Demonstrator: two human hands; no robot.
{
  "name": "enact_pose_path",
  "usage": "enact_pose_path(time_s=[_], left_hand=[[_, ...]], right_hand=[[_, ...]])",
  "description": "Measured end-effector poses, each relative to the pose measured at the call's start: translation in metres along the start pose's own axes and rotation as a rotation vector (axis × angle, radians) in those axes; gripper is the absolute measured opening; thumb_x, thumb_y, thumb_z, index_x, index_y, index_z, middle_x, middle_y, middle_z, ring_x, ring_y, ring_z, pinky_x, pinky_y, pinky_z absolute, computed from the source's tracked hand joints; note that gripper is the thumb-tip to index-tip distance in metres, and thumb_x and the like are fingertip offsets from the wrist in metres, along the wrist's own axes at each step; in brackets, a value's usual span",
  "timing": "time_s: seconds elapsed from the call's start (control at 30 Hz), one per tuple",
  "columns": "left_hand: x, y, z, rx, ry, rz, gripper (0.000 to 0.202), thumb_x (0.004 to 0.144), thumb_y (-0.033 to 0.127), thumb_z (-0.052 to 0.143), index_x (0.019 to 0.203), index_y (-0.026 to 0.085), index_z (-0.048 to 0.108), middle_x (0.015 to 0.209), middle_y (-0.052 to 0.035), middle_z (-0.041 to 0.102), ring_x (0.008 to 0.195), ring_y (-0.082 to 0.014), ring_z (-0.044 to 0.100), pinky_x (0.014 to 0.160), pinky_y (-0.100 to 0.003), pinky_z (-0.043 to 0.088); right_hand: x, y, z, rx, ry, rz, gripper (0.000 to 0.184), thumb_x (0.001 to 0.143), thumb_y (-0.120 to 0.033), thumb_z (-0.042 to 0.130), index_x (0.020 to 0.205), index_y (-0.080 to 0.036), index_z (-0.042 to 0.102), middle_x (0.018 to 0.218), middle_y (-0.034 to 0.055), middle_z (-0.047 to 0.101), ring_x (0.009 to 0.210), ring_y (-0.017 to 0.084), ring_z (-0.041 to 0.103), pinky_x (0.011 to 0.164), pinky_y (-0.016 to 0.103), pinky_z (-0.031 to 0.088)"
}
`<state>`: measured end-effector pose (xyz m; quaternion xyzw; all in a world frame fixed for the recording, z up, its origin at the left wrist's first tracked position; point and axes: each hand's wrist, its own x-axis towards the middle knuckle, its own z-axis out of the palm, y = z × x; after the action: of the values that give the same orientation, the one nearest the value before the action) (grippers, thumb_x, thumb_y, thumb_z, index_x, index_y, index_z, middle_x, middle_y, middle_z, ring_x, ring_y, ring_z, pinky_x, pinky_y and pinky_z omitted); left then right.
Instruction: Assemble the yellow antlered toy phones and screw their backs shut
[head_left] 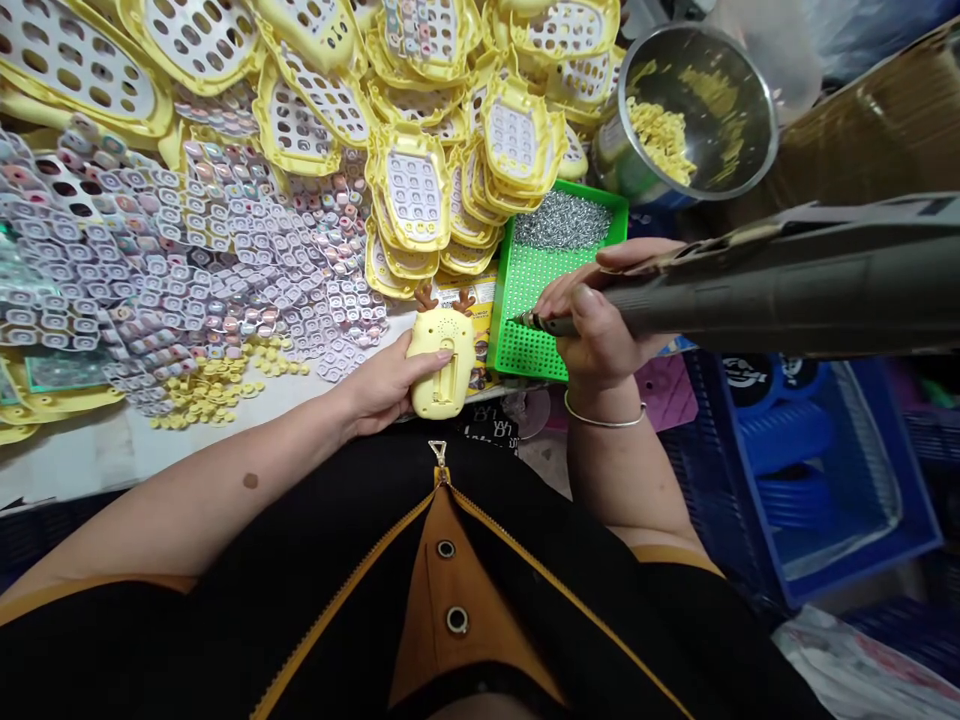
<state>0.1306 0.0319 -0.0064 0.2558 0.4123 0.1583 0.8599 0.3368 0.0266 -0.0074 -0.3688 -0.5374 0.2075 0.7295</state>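
Observation:
My left hand (386, 385) is closed around a yellow toy phone shell with brown antlers (440, 355), holding it back side up at the table's near edge. My right hand (600, 325) grips a grey electric screwdriver (765, 290). Its bit tip (520, 320) points left over a green screw tray (529, 300) that carries a heap of small silver screws (562, 220) at its far end. The tray sits just right of the shell.
Stacks of yellow phone fronts (420, 190) and sheets of pastel keypads (225, 250) cover the table. Small yellow buttons (202, 390) lie loose. A steel bowl of yellow bits (690, 110) stands behind the tray. A blue crate (832, 470) sits low right.

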Motion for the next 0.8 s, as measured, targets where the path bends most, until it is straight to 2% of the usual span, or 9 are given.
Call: enact_pose_path(time_s=[0.23, 0.4, 0.53, 0.63, 0.77, 0.8], left_hand=[[-0.001, -0.001, 0.001, 0.007, 0.02, 0.012, 0.056, 0.083, 0.027, 0.073, 0.134, 0.026, 0.05, 0.127, -0.0125, 0.067, 0.106, -0.0258, 0.069, 0.094, -0.046, 0.056], [-0.003, -0.001, 0.002, 0.001, 0.041, 0.014, 0.058, 0.083, 0.026, 0.073, 0.136, 0.027, 0.05, 0.121, -0.0109, 0.069, 0.102, -0.0235, 0.07, 0.096, -0.047, 0.056], [-0.003, -0.001, 0.002, 0.005, 0.042, 0.024, 0.057, 0.083, 0.026, 0.073, 0.135, 0.027, 0.05, 0.121, -0.0109, 0.07, 0.103, -0.024, 0.07, 0.096, -0.047, 0.055], [-0.002, -0.001, 0.001, 0.011, 0.035, 0.031, 0.059, 0.082, 0.027, 0.074, 0.135, 0.027, 0.049, 0.122, -0.0107, 0.069, 0.105, -0.0257, 0.069, 0.097, -0.048, 0.055], [-0.002, -0.002, 0.001, 0.002, 0.05, 0.03, 0.054, 0.081, 0.026, 0.074, 0.13, 0.026, 0.052, 0.12, -0.0103, 0.07, 0.102, -0.0261, 0.07, 0.094, -0.05, 0.056], [-0.002, -0.003, 0.001, -0.006, 0.051, 0.035, 0.053, 0.081, 0.025, 0.074, 0.13, 0.025, 0.052, 0.118, -0.0105, 0.07, 0.102, -0.0265, 0.071, 0.094, -0.051, 0.056]], right_hand=[[-0.002, 0.001, 0.0, -0.043, 0.02, 0.006, 0.023, 0.079, -0.035, 0.074, 0.101, -0.036, 0.067, 0.065, -0.0068, 0.054, 0.048, 0.011, 0.058, 0.044, 0.025, 0.049], [-0.002, 0.006, -0.003, -0.065, -0.008, 0.013, 0.025, 0.076, -0.042, 0.076, 0.098, -0.037, 0.064, 0.071, -0.0057, 0.054, 0.044, 0.011, 0.052, 0.042, 0.028, 0.046], [-0.006, 0.01, -0.005, -0.149, 0.023, 0.035, 0.027, 0.079, -0.048, 0.072, 0.1, -0.037, 0.06, 0.081, -0.0034, 0.055, 0.049, 0.014, 0.055, 0.048, 0.033, 0.05], [-0.006, 0.012, -0.004, -0.182, 0.025, 0.049, 0.03, 0.078, -0.052, 0.071, 0.101, -0.036, 0.058, 0.08, -0.0031, 0.054, 0.051, 0.014, 0.056, 0.05, 0.033, 0.052], [-0.003, -0.001, -0.003, -0.078, 0.051, 0.027, 0.026, 0.077, -0.044, 0.074, 0.098, -0.035, 0.061, 0.072, -0.0049, 0.05, 0.047, 0.012, 0.053, 0.045, 0.029, 0.049], [-0.004, -0.009, -0.004, -0.035, 0.044, 0.065, 0.026, 0.077, -0.043, 0.074, 0.098, -0.036, 0.06, 0.071, -0.0054, 0.049, 0.048, 0.012, 0.054, 0.046, 0.03, 0.049]])
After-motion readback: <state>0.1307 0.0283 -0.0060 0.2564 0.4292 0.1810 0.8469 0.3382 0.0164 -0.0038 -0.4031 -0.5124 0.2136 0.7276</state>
